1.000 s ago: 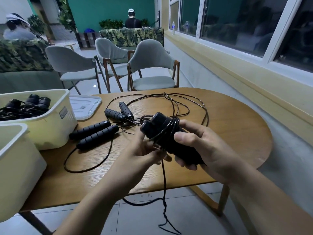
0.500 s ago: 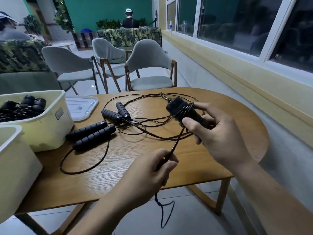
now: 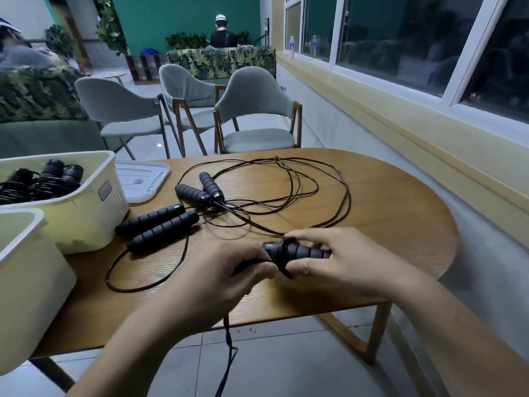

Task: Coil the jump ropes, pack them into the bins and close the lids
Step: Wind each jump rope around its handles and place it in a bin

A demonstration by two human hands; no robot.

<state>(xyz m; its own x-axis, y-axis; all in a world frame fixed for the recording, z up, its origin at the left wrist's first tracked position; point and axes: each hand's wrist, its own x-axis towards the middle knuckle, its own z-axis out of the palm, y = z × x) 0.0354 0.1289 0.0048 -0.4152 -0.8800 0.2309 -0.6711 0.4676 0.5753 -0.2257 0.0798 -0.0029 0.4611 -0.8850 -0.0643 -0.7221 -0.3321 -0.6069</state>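
Above near edge of wooden table (image 3: 400,213): right hand (image 3: 343,262) curls round black ribbed foam handles (image 3: 299,251), axis left-right, wrapped end leftward; left hand (image 3: 226,279) pinches black cord (image 3: 227,339) hanging past edge.

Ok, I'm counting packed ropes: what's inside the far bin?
Coiled black jump ropes lie piled in the far bin, handles poking up. Its wall hides whatever lies lower, so no count.

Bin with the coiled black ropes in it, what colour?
Pale cream-yellow plastic bin with ribbed walls; the head view, the only one, shows it clearly.
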